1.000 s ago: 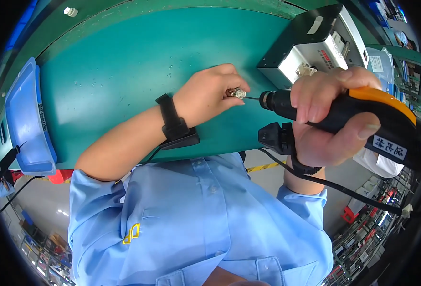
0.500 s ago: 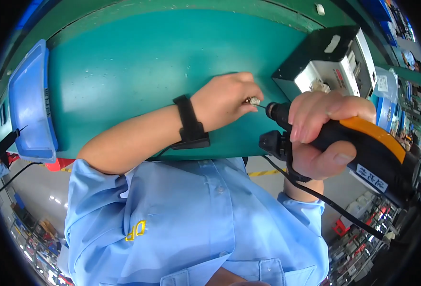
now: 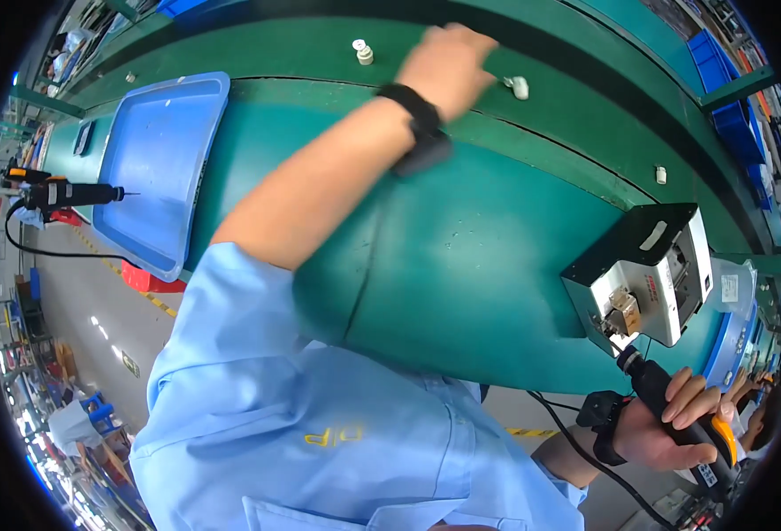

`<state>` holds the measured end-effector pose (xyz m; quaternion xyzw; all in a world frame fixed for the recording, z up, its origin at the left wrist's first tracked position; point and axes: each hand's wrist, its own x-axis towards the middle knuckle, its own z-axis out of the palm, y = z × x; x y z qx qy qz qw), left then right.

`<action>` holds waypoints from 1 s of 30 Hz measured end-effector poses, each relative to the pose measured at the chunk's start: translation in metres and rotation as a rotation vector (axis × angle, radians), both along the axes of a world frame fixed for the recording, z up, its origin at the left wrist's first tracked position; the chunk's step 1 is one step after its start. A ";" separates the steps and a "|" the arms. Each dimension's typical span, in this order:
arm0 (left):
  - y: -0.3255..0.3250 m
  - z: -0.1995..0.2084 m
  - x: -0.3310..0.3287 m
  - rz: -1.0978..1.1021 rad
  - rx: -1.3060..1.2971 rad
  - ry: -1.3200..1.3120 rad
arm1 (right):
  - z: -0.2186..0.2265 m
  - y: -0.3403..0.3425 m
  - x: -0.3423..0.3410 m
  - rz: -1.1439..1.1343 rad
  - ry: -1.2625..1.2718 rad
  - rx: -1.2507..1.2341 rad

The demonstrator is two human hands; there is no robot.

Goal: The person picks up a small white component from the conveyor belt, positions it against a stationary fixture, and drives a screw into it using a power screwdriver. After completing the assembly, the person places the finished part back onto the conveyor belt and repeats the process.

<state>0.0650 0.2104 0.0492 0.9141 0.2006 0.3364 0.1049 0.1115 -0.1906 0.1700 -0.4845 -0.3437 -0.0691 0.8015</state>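
My left hand (image 3: 448, 71) is stretched far forward over the dark green strip beyond the work surface. Motion smears its fingers, so whether they hold anything is unclear. Just right of the fingertips lies a small whitish part (image 3: 520, 88), and a similar whitish part (image 3: 365, 55) stands left of the hand. At the lower right, my right hand (image 3: 669, 425) is wrapped round a black and orange electric screwdriver (image 3: 653, 382). Its nose points at the front of a black and silver box-shaped screw feeder (image 3: 665, 283); whether the bit touches it cannot be seen.
A blue tray (image 3: 156, 177) lies at the left, with a second electric screwdriver (image 3: 72, 195) beside it. Another small whitish part (image 3: 660, 174) sits on the far strip. A black cable (image 3: 576, 442) runs near my right wrist. Blue bins (image 3: 718, 71) stand far right.
My left hand has swung forward from in front of the screwdriver to the far strip; the small part it held no longer shows in it. My right hand has drawn the screwdriver to the feeder.
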 end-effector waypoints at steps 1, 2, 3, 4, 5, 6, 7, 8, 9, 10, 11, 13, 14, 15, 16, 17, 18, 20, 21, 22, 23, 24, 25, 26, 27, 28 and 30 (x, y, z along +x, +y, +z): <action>0.021 0.005 -0.010 0.050 0.059 0.131 | -0.001 -0.005 0.000 -0.032 0.005 -0.017; 0.033 0.009 -0.025 0.124 0.184 0.192 | -0.001 -0.010 -0.002 -0.066 0.007 -0.037; 0.064 0.002 -0.035 0.116 0.174 0.381 | 0.000 -0.013 -0.004 -0.102 0.007 -0.046; 0.084 -0.004 -0.052 0.167 0.148 0.499 | 0.001 -0.012 -0.003 -0.095 0.014 -0.050; 0.113 -0.015 -0.071 0.085 0.054 0.492 | 0.004 -0.010 -0.003 -0.087 0.017 -0.058; 0.121 -0.018 -0.078 0.079 -0.106 0.527 | 0.004 -0.009 -0.002 -0.074 0.034 -0.041; 0.126 -0.020 -0.090 0.064 -0.140 0.445 | 0.006 -0.008 0.000 -0.062 0.046 -0.026; 0.128 -0.028 -0.093 0.050 -0.179 0.365 | 0.008 -0.008 0.002 -0.020 0.025 -0.026; 0.105 -0.018 -0.086 0.053 -0.209 0.370 | 0.010 -0.009 0.007 0.014 0.007 -0.031; 0.076 -0.001 -0.083 0.049 -0.237 0.378 | 0.012 -0.010 0.010 -0.050 0.004 -0.063; 0.046 0.008 -0.082 -0.041 -0.295 0.324 | 0.015 -0.008 0.012 0.024 -0.016 -0.014; -0.016 0.019 -0.071 -0.226 -0.390 0.303 | 0.016 -0.011 0.013 0.051 -0.037 0.013; -0.051 0.028 -0.068 -0.306 -0.422 0.330 | 0.017 -0.012 0.013 0.051 -0.052 -0.027; -0.082 0.031 -0.075 -0.356 -0.510 0.332 | 0.015 -0.006 0.016 0.094 -0.066 -0.058; -0.109 0.035 -0.072 -0.439 -0.597 0.342 | 0.018 -0.007 0.017 0.105 -0.080 -0.094; -0.128 0.031 -0.073 -0.501 -0.614 0.352 | 0.019 -0.006 0.018 0.103 -0.082 -0.098; -0.144 0.024 -0.074 -0.561 -0.629 0.363 | 0.019 -0.004 0.020 0.127 -0.080 -0.118; -0.171 0.018 -0.073 -0.599 -0.671 0.370 | 0.018 -0.001 0.023 0.176 -0.073 -0.156; -0.180 0.016 -0.073 -0.641 -0.711 0.378 | 0.017 0.001 0.023 0.175 -0.072 -0.156; -0.186 0.013 -0.073 -0.637 -0.711 0.380 | 0.014 0.004 0.022 0.148 -0.031 -0.176; -0.191 0.011 -0.074 -0.640 -0.716 0.347 | 0.011 0.007 0.022 0.122 0.010 -0.196; -0.194 0.009 -0.075 -0.642 -0.720 0.314 | 0.008 0.009 0.023 0.096 0.052 -0.216; -0.196 0.007 -0.075 -0.647 -0.724 0.282 | 0.008 0.009 0.025 0.096 0.056 -0.214; -0.197 0.006 -0.075 -0.645 -0.724 0.286 | 0.009 0.010 0.028 0.140 0.055 -0.238; -0.197 0.004 -0.075 -0.634 -0.755 0.291 | 0.012 0.010 0.031 0.185 0.053 -0.262; -0.198 0.002 -0.075 -0.622 -0.787 0.295 | 0.013 0.011 0.035 0.230 0.050 -0.286; -0.198 0.001 -0.074 -0.605 -0.820 0.300 | 0.013 0.014 0.053 0.282 0.101 -0.262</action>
